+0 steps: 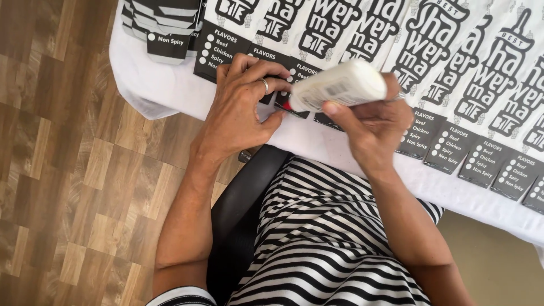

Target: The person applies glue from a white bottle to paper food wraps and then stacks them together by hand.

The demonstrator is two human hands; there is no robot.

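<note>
My right hand grips a white glue bottle, tilted so its red tip touches the dark lower flap of a black-and-white paper sleeve. My left hand, with a ring on one finger, presses down flat on that same sleeve beside the tip. A row of several flat printed paper sleeves lies overlapped along the table from left to right.
The table carries a white cloth whose edge hangs toward me. A stack of folded sleeves sits at the far left corner. I sit on a black chair in a striped garment. Wooden parquet floor lies to the left.
</note>
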